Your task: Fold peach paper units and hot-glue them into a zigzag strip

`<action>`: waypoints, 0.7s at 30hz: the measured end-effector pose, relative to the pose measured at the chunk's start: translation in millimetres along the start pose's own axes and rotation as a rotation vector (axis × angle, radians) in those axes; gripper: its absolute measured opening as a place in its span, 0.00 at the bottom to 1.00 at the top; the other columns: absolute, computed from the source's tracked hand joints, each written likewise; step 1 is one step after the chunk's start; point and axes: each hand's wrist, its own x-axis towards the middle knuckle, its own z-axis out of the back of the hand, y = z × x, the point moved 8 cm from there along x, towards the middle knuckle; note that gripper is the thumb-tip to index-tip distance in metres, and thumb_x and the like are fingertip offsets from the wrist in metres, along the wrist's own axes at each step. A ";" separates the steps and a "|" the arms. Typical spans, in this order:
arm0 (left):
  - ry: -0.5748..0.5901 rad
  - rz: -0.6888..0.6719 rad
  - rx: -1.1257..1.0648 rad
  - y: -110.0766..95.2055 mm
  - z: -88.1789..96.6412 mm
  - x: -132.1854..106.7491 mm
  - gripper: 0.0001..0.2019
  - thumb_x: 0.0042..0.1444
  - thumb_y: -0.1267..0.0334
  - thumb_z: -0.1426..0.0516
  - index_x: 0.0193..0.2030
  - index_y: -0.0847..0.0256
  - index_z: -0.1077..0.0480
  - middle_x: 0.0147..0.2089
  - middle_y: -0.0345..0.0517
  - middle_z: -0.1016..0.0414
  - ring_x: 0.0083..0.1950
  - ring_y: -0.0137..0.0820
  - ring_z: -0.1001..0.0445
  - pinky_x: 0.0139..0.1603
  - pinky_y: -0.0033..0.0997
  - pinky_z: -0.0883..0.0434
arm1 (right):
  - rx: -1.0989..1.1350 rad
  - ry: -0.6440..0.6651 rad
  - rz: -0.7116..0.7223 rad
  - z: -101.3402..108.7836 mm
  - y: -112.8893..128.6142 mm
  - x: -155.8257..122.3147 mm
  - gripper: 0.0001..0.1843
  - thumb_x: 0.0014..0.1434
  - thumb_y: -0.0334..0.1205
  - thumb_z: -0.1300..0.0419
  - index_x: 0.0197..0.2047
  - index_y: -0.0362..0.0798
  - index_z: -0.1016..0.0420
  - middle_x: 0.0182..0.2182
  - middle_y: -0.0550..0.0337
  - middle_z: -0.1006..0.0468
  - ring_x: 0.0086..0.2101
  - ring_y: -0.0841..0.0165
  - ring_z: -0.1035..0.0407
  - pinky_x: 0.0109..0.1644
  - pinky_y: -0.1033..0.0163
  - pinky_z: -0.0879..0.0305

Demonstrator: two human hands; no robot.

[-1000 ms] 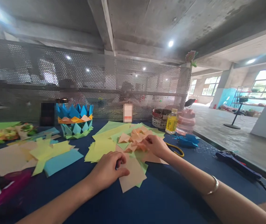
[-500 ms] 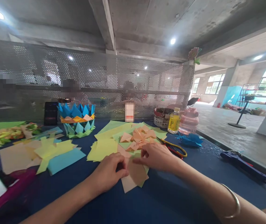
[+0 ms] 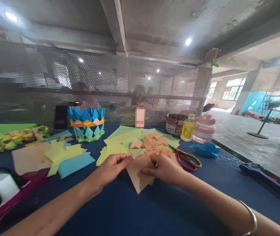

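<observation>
A peach-coloured square of paper (image 3: 137, 178) is between my hands, one corner pointing toward me. My left hand (image 3: 111, 168) pinches its left corner between thumb and fingers. With curled fingers, my right hand (image 3: 167, 168) grips the same sheet near its right edge, the thumb lying over the front. Just beyond are folded peach paper pieces (image 3: 154, 141), lying on green and yellow sheets. A stack of yellow paper (image 3: 110, 152) sits beyond my left hand. Scissors (image 3: 188, 160) with red and yellow handles rest to the right of my right hand.
A blue, orange and green folded-paper basket (image 3: 87, 126) stands back left, near loose coloured sheets (image 3: 77, 162). At back right are a round container (image 3: 175, 126), a yellow-labelled bottle (image 3: 188, 129), a pink jug (image 3: 204, 129) and blue paper (image 3: 207, 150). A dark-blue tool (image 3: 265, 178) lies far right.
Both hands have closed on the peach sheet, which is now lifted and turned with one corner toward me. The whole view has shifted, so the surroundings appear slightly farther right.
</observation>
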 end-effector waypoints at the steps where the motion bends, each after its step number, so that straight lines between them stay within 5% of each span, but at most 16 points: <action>1: 0.022 0.029 -0.039 1.8 -2.4 -1.2 0.27 0.50 0.37 0.44 0.37 0.63 0.25 0.35 0.48 0.22 0.37 0.37 0.26 0.38 0.33 0.30 | 0.019 0.004 0.001 -0.7 1.5 -0.8 0.22 0.55 0.52 0.39 0.22 0.47 0.41 0.20 0.67 0.38 0.23 0.74 0.44 0.23 0.67 0.55; 8: 0.073 0.135 -0.242 9.3 -9.3 -7.7 0.32 0.52 0.33 0.45 0.42 0.65 0.26 0.35 0.52 0.20 0.35 0.37 0.23 0.39 0.35 0.27 | 0.191 0.029 0.076 -11.0 9.1 -4.1 0.20 0.66 0.47 0.52 0.25 0.46 0.37 0.24 0.64 0.34 0.26 0.72 0.42 0.27 0.67 0.49; 15: 0.095 0.129 -0.314 8.6 -9.7 -6.0 0.33 0.54 0.33 0.48 0.50 0.61 0.28 0.42 0.51 0.20 0.41 0.39 0.22 0.41 0.36 0.27 | 0.385 0.050 0.072 -14.8 8.6 -4.1 0.24 0.68 0.53 0.57 0.27 0.47 0.37 0.23 0.62 0.33 0.25 0.70 0.38 0.28 0.66 0.44; 21: 0.083 0.089 -0.149 9.3 0.8 -2.6 0.31 0.54 0.35 0.49 0.41 0.63 0.23 0.41 0.51 0.19 0.45 0.42 0.24 0.44 0.34 0.30 | 0.469 -0.078 0.050 -3.0 1.6 0.1 0.26 0.65 0.58 0.56 0.24 0.48 0.41 0.22 0.64 0.39 0.25 0.71 0.42 0.27 0.66 0.47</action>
